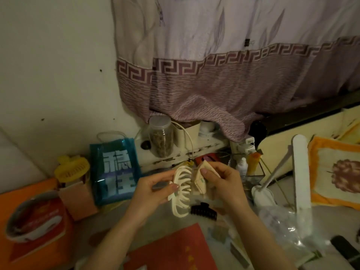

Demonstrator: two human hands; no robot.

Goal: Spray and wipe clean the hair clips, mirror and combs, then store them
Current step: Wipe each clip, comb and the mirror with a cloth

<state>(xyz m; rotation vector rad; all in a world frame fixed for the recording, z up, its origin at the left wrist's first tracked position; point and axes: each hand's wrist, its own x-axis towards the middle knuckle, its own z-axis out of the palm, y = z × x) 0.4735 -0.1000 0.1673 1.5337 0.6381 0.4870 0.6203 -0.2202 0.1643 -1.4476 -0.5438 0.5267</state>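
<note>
Left hand (155,189) pinches the cream claw clip (182,191) by its side, long axis near vertical, teeth facing right. Right hand (220,180) grips a folded cream cloth (201,177), touching the clip's upper right edge. Both held above the surface (165,227); black clip (203,210) lies just below. Judgement: wiping runs along the teeth.
</note>
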